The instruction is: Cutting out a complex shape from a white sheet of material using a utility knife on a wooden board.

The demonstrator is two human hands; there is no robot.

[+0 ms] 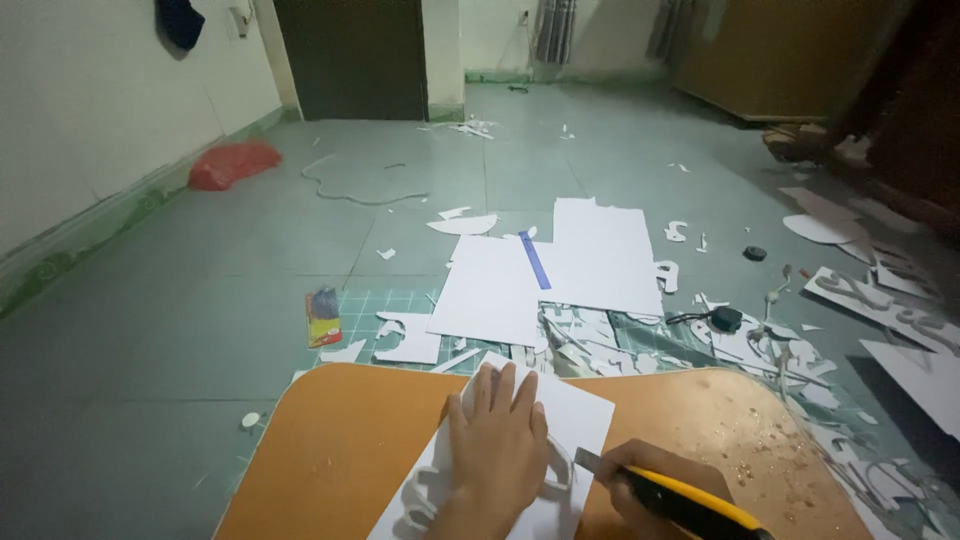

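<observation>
My left hand (497,440) lies flat, fingers together, on a white foam sheet (580,412) that rests on an orange board (340,440). Curved shapes are cut into the sheet beside my palm. My right hand (640,480) grips a yellow and black utility knife (690,497). Its blade tip touches the sheet's right side, just right of my left hand.
Large white sheets (540,275) with a blue ruler (534,260) lie on a green cutting mat (370,300) ahead. White offcuts litter the tiled floor at right. A small colourful packet (322,318), a red bag (233,163), a black tape roll (755,253) and a dark door (350,55) are visible.
</observation>
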